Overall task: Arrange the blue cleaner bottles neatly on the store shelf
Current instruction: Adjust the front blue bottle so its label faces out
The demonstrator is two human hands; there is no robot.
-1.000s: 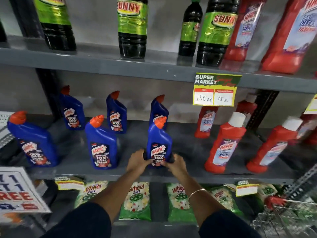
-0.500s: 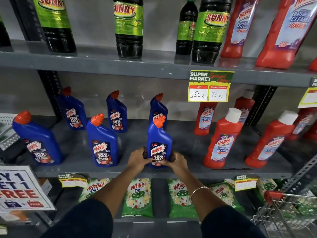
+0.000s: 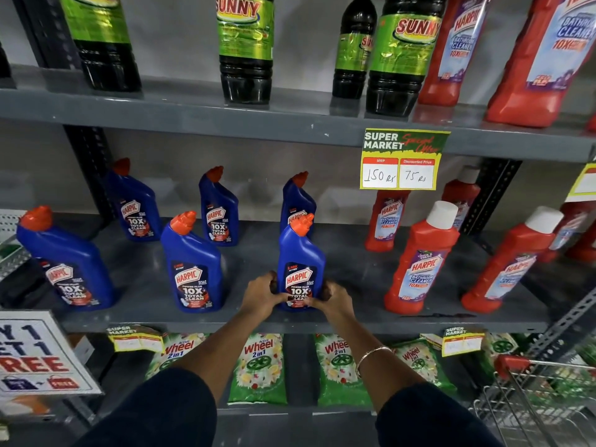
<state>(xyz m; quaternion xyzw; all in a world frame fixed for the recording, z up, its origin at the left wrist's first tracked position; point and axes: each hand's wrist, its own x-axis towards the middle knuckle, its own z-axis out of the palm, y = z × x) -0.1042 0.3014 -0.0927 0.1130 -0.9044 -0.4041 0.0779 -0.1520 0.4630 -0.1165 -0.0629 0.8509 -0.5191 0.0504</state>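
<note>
Bottle [image 3: 301, 262] blue, upright, orange-capped

Six blue cleaner bottles [image 3: 301, 266] stand on the middle shelf [image 3: 354, 262], three in front and three behind. At least five red bottles [image 3: 419, 256] share it. Above stand four Sunny bottles [image 3: 246, 50]. Two hands [image 3: 263, 295].

Both hands cover the lower corners of the front blue bottle [image 3: 301, 262], hiding its base; that bottle masks most of the rear blue bottle [image 3: 298, 201] behind it; the top edge cuts off the black bottles [image 3: 245, 46] on the upper shelf; the price tag [image 3: 403, 159] hides a red bottle's [image 3: 385, 221] cap; the promo sign [image 3: 35, 353] runs off the left edge; small label print is unreadable.
</note>
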